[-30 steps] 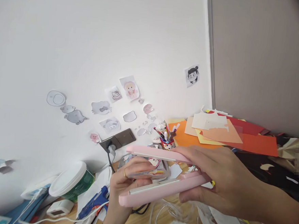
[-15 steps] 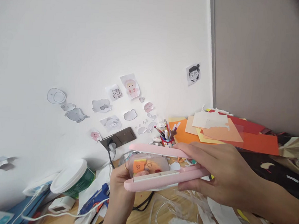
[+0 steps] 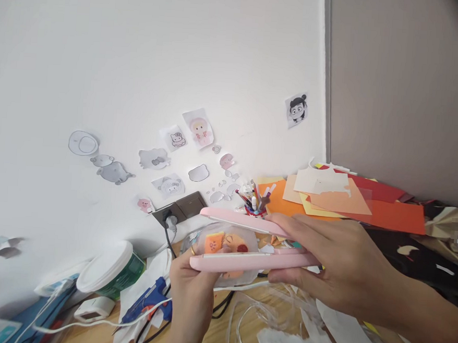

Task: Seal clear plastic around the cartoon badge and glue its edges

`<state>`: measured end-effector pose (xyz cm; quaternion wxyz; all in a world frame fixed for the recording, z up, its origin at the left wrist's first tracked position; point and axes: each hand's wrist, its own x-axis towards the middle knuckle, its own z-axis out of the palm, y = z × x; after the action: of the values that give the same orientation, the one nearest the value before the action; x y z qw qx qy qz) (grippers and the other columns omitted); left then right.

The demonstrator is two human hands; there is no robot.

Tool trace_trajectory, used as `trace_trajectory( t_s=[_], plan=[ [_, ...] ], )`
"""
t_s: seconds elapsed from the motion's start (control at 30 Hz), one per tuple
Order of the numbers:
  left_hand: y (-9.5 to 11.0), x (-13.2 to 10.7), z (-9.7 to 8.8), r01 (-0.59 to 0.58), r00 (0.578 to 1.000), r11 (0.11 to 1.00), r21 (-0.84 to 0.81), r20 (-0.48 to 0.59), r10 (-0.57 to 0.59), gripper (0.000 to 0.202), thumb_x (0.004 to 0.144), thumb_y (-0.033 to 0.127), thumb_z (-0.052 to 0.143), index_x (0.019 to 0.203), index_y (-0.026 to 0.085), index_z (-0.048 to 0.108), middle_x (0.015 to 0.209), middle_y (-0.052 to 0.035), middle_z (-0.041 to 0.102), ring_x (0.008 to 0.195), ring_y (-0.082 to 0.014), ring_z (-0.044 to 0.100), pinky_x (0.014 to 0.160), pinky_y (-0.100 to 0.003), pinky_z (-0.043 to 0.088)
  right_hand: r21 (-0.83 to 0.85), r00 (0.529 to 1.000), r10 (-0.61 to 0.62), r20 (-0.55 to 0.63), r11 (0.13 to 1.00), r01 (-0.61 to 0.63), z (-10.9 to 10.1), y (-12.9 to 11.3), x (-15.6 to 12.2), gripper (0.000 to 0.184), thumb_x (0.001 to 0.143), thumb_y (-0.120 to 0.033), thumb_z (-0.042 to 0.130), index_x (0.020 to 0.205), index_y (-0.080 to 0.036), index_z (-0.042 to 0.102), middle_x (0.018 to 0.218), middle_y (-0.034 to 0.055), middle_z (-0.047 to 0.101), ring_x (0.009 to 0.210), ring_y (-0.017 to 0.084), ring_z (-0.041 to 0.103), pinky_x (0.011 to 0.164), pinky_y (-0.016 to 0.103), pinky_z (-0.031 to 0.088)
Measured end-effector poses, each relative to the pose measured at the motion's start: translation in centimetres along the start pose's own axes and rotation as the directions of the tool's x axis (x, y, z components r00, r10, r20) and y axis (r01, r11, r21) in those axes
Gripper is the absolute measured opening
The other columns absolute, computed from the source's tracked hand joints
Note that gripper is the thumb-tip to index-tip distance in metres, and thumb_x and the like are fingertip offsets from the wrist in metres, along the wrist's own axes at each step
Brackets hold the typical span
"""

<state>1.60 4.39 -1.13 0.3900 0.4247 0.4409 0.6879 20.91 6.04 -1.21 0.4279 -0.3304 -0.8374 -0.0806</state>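
Observation:
My right hand (image 3: 336, 257) grips a pink hair straightener (image 3: 242, 261) by its handle end. Its two plates are spread apart and point left, the upper arm tilted above the lower one. Behind and partly between the plates is a clear plastic pouch (image 3: 253, 241) with an orange paper cutout (image 3: 213, 242) and a drawn face inside. My left hand (image 3: 193, 289) pinches the pouch at its left side, close to the straightener's tip. The straightener covers part of the left fingers and of the pouch.
A blue glue gun (image 3: 147, 304) lies at left, near a white-lidded tub (image 3: 106, 267). A pen cup (image 3: 254, 207) stands at the back beside coloured paper sheets (image 3: 386, 214). Clear plastic strips (image 3: 248, 319) litter the wooden table; a plug sits in the wall socket (image 3: 185, 207).
The straightener's lower arm has risen and levelled, and the upper arm has also moved up a little. More of the pouch shows between and below the plates. Both hands keep their grip.

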Motion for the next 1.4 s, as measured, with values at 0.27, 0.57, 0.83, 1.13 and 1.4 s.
trace_trajectory(
  t_s=[0.27,0.57,0.83,1.13,1.4],
  plan=[
    [-0.3,-0.1,-0.6,-0.065,0.993,0.998,0.020,0.097,0.062,0.013,0.055,0.029,0.079,0.061,0.020,0.072,0.057,0.0001,0.069,0.053,-0.0108,0.059,0.051,-0.017,0.048,0.040,0.999,0.043,-0.019,0.998,-0.042,0.1,0.1,0.4,0.037,0.084,-0.044,0.051,0.105,-0.014,0.057,0.067,0.0016,0.062,0.053,0.014,0.053,0.048,0.025,0.035],
    [-1.2,-0.3,-1.2,-0.101,0.993,0.991,0.089,0.078,0.094,0.014,0.057,0.028,0.078,0.063,0.017,0.071,0.060,-0.0024,0.068,0.058,-0.0157,0.059,0.057,-0.026,0.049,0.006,0.998,-0.003,-0.064,1.000,0.003,-0.2,0.0,0.2,0.027,0.084,-0.039,0.051,0.096,-0.016,0.057,0.065,0.0007,0.062,0.049,0.013,0.052,0.047,0.026,0.034],
    [-1.2,-0.7,-1.0,-0.131,0.990,0.991,0.042,0.059,0.128,0.013,0.055,0.026,0.080,0.063,0.020,0.072,0.058,0.0014,0.067,0.055,-0.0117,0.058,0.054,-0.020,0.049,0.007,0.995,-0.014,-0.096,1.000,0.014,0.0,0.2,0.2,0.021,0.086,-0.035,0.050,0.095,-0.017,0.057,0.069,0.0002,0.065,0.053,0.013,0.056,0.047,0.026,0.033],
    [-1.3,-0.8,-0.3,-0.059,0.998,0.997,0.043,0.004,0.059,0.017,0.052,0.028,0.081,0.065,0.020,0.073,0.058,0.0009,0.069,0.052,-0.0105,0.058,0.053,-0.018,0.050,-0.058,0.994,-0.044,-0.102,0.998,0.038,0.4,0.8,0.0,0.025,0.087,-0.037,0.047,0.096,-0.015,0.057,0.068,0.0015,0.066,0.056,0.014,0.058,0.048,0.026,0.032],
    [-1.3,-0.6,-0.5,-0.076,0.997,0.996,0.049,0.037,0.074,0.016,0.055,0.028,0.080,0.066,0.019,0.073,0.062,0.0002,0.070,0.059,-0.0122,0.061,0.059,-0.019,0.051,0.005,0.992,0.128,0.001,0.992,-0.128,0.1,0.6,0.3,0.048,0.076,-0.046,0.060,0.111,-0.014,0.049,0.084,0.0041,0.064,0.061,0.015,0.055,0.053,0.026,0.037]
  ],
)
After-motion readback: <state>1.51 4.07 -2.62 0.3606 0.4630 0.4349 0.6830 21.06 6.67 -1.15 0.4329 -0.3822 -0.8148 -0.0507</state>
